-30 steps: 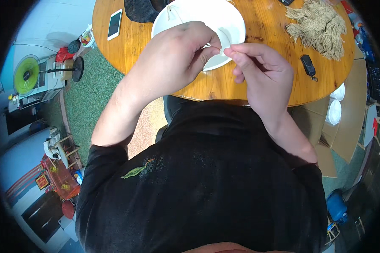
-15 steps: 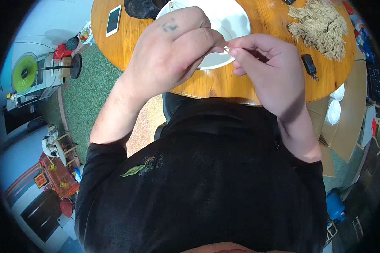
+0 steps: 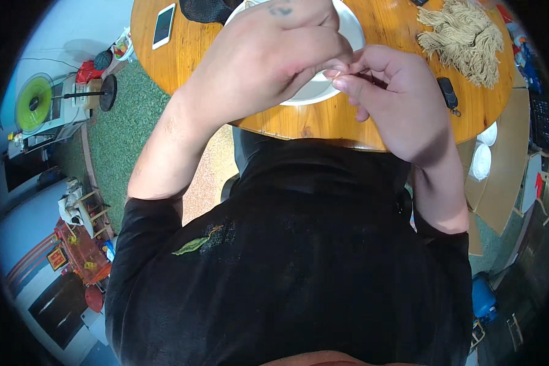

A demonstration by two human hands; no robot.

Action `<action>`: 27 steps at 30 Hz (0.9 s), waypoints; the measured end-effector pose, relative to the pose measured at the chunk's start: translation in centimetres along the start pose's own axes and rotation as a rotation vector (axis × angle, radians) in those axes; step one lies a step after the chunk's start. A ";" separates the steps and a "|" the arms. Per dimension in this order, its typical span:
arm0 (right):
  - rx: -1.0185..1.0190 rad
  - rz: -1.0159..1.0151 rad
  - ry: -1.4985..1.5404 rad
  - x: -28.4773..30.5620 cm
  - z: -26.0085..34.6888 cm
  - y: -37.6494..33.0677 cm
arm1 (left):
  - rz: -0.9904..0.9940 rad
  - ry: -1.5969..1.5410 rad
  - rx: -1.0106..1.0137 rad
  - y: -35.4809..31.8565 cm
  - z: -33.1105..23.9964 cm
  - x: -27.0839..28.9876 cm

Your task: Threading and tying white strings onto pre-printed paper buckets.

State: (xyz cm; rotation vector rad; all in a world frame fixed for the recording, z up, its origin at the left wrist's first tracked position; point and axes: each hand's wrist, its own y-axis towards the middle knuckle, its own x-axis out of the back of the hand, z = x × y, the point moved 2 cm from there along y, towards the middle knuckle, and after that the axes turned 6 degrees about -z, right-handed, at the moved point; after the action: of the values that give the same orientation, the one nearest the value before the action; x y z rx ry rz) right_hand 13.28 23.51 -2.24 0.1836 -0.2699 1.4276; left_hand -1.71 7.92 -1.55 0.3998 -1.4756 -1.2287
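My left hand (image 3: 274, 61) is closed, thumb and forefinger pinched. Its fingertips meet those of my right hand (image 3: 399, 100), which is pinched too. A thin pale strand (image 3: 337, 75) shows as a short bit between the two pinches; most of it is hidden by my fingers. Both hands hover over the near right part of a white basin (image 3: 314, 96), which my left hand largely covers. A bundle of beige yarn (image 3: 463, 39) lies to the right of my right hand.
The round wooden table (image 3: 305, 122) also bears a white phone (image 3: 164, 26) at left, a black mesh item (image 3: 204, 9) beside the basin and a dark key fob (image 3: 447, 93) at right. A green fan (image 3: 33, 102) stands off left; flattened cardboard (image 3: 500, 158) lies at lower right.
Both hands have shifted a little to the right, still pinched together. My left hand has also turned slightly, and less of the strand shows between the fingertips.
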 end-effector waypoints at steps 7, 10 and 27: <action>-0.032 -0.064 0.180 0.6 -1.2 0.1 | 0.127 0.156 0.958 5.9 -4.2 1.6; -0.041 -0.065 0.211 0.6 -1.4 0.2 | 0.175 0.037 1.010 2.8 -5.8 1.5; -0.021 -0.095 0.321 0.3 -2.2 -0.7 | 0.201 -0.221 1.741 6.1 -5.2 0.1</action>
State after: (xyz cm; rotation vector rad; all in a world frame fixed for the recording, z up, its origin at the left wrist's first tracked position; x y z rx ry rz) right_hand 14.14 24.30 -4.25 -0.0504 -0.0115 1.3360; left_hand 5.09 7.88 2.78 1.1846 -2.3972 0.4954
